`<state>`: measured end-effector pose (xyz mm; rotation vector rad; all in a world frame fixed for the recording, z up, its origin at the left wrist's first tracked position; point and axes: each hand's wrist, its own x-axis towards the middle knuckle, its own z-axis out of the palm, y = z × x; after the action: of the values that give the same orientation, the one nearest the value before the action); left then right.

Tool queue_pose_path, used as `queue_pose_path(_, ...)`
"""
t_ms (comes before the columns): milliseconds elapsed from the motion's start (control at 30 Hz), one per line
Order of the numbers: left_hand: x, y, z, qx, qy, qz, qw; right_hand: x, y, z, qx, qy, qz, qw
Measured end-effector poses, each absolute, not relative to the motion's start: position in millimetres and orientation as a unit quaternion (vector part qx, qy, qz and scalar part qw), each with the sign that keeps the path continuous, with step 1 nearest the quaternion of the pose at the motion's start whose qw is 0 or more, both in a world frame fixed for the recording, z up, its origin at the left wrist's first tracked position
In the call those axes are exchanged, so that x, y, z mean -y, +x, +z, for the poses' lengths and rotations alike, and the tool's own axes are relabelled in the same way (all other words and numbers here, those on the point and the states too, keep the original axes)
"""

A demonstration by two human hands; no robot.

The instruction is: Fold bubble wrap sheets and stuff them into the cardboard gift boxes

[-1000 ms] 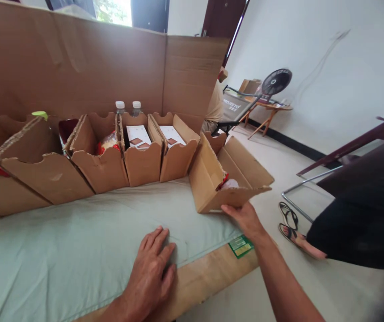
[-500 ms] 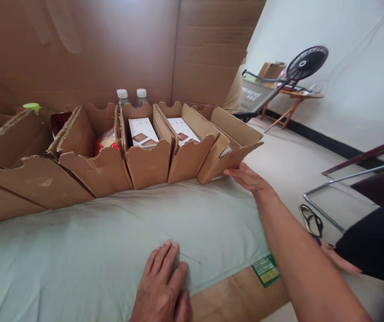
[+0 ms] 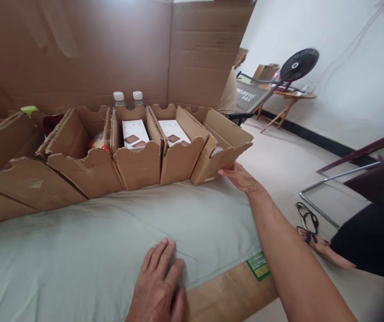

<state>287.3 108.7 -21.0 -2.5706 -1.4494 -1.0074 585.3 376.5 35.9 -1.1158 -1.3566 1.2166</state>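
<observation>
My right hand is at the lower front corner of the end cardboard bin on the right. Its thumb lies against the front face, while the other fingers go round the side and are partly hidden. Pale contents show slightly inside that bin. Flat on the pale green cloth rests my left hand, fingers stretched out and holding nothing. Left of the end bin, two neighbouring bins hold white boxes with brown diamond marks.
More cardboard bins continue leftward, one with a red-and-clear packet. Two white-capped bottles stand behind, before a tall cardboard panel. To the right are a fan, a folding chair and a person's sandalled foot.
The view has shifted slightly, so the bins appear farther left. Both hands keep their places on the cloth and the end bin. The person's foot at right now shows at the sandal.
</observation>
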Motion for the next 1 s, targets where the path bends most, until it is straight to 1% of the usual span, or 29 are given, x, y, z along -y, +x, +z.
queue_pose_path(167,-110.6,284.6,-23.2,0.452,-0.837,-0.308,0.000,-390.2,566.9,35.0,0.564,-0.456,0.462,0.511)
queue_pose_path(300,-109.2,287.9,-28.8,0.471,-0.818,-0.331,-0.012,-389.9,560.1,34.4,0.572,-0.479,0.415,0.521)
queue_pose_path(367,-108.1,288.6,-30.7,0.483,-0.808,-0.336,-0.022,-381.8,561.3,38.3,0.563,-0.507,0.362,0.543)
queue_pose_path(467,-107.1,286.6,-29.3,0.470,-0.824,-0.314,-0.040,-357.3,552.6,55.7,0.525,-0.539,0.246,0.612)
queue_pose_path(533,-106.2,286.0,-26.1,0.468,-0.829,-0.300,-0.056,-336.3,531.5,75.4,0.545,-0.538,0.168,0.621)
queue_pose_path(567,-105.4,286.4,-24.4,0.474,-0.825,-0.301,-0.064,-326.6,516.2,86.7,0.581,-0.533,0.135,0.599)
queue_pose_path(600,-104.3,287.2,-22.8,0.486,-0.815,-0.307,-0.071,-318.9,498.9,98.0,0.637,-0.527,0.111,0.552)
queue_pose_path(700,-100.8,289.4,-20.0,0.500,-0.797,-0.325,-0.094,-312.1,448.5,125.5,0.758,-0.544,0.063,0.354)
queue_pose_path(733,-100.4,289.2,-19.7,0.498,-0.795,-0.330,-0.102,-314.2,436.2,131.2,0.768,-0.562,0.047,0.304)
queue_pose_path(767,-100.6,288.2,-19.4,0.496,-0.792,-0.339,-0.107,-316.7,427.2,135.2,0.767,-0.581,0.032,0.271)
queue_pose_path(833,-103.3,283.9,-18.4,0.496,-0.779,-0.371,-0.102,-317.5,418.4,138.8,0.756,-0.603,0.008,0.256)
queue_pose_path(900,-107.8,277.0,-15.5,0.506,-0.748,-0.422,-0.082,-306.0,419.2,138.6,0.752,-0.601,0.000,0.271)
queue_pose_path(1000,-112.0,264.1,-6.2,0.537,-0.678,-0.495,-0.083,-257.8,435.0,135.7,0.759,-0.583,-0.001,0.291)
